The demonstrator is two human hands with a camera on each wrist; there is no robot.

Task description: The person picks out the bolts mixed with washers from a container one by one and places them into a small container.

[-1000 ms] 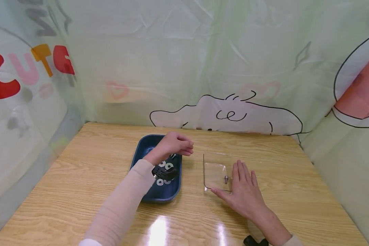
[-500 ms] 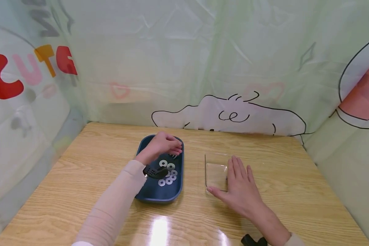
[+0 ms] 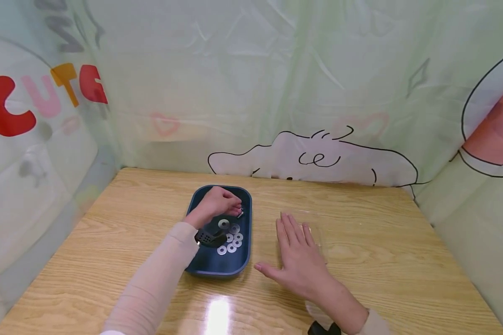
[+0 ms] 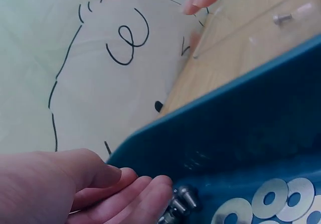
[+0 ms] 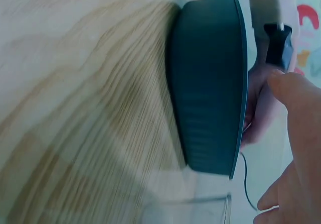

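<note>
My left hand reaches into the far end of a dark blue tray. In the left wrist view its fingers lie loosely bent beside several metal bolts; nothing shows in its grip, though the fingertips partly cover the bolts. Several flat washers lie nearer the middle of the tray. My right hand, fingers straight and thumb spread, is over a clear open box and hides much of it. One bolt lies in that box, seen from the left wrist.
A wooden table carries the tray and the box side by side. Behind it hangs a pale printed curtain, reaching down to the table's far edge. The tray's raised side wall stands between the two hands.
My left hand has gone from above the tray's right rim down into the tray, by the bolts. My right hand has shifted left from the box's right side to over the box.
</note>
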